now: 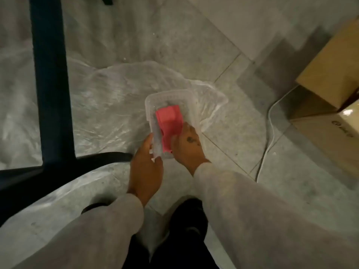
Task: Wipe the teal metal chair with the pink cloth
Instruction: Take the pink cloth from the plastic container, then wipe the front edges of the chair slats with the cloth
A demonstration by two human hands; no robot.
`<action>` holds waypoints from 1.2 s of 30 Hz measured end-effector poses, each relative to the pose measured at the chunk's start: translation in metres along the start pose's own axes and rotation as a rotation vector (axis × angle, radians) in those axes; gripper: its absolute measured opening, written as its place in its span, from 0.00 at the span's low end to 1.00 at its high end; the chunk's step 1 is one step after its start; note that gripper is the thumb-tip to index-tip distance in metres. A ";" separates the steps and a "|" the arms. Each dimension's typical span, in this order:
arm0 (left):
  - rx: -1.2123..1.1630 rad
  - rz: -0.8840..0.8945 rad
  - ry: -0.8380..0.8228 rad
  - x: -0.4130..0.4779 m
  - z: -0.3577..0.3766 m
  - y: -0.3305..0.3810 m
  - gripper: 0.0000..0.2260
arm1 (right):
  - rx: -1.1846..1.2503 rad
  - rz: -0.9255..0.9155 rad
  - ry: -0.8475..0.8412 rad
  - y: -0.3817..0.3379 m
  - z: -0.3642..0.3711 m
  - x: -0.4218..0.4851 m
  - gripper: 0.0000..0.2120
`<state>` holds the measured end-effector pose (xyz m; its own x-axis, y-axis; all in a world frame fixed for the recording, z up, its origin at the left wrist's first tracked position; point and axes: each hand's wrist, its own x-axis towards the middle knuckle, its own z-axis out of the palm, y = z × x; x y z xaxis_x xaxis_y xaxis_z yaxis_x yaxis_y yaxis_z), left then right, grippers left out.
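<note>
Two hands are down at the floor, and the nearer one is my left hand [147, 167], its grip curled loosely around the near left corner of the clear plastic tub [191, 105], thumb against the wall to steady it. Just past it my right hand [187, 145] reaches into the tub, and its grip is pinched on the near end of the pink cloth [170, 123]. That cloth lies folded inside the tub with its long axis running away from me, tilted a little to the left, so most of it lies beyond my right fingers. I judge that lifting it out calls for a pull up and back towards me. Beyond the tub a crumpled clear plastic sheet [108, 98] covers the tiles. Off to my left, well apart from the cloth, stands the teal metal chair [51, 84], one dark leg upright; once lifted, the cloth has to travel leftward to reach it.
</note>
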<state>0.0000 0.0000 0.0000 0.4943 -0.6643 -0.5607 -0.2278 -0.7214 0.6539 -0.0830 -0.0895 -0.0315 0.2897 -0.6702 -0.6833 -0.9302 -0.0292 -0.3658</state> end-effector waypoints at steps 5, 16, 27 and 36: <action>-0.054 -0.021 0.007 0.009 0.005 -0.010 0.27 | -0.061 0.001 0.166 0.006 0.030 0.042 0.27; -0.041 -0.048 -0.068 0.003 0.000 -0.016 0.31 | 0.284 0.126 0.106 0.001 0.010 0.044 0.10; 0.053 -0.225 -0.094 -0.055 -0.051 0.033 0.18 | 0.664 0.059 0.074 -0.020 -0.053 -0.059 0.10; -0.113 -0.483 0.067 -0.072 -0.098 0.026 0.24 | 0.630 -0.105 -0.167 -0.074 -0.013 -0.088 0.20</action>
<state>0.0406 0.0480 0.1073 0.5744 -0.2427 -0.7818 0.1312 -0.9154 0.3806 -0.0421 -0.0384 0.0640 0.4504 -0.5616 -0.6940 -0.6002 0.3850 -0.7011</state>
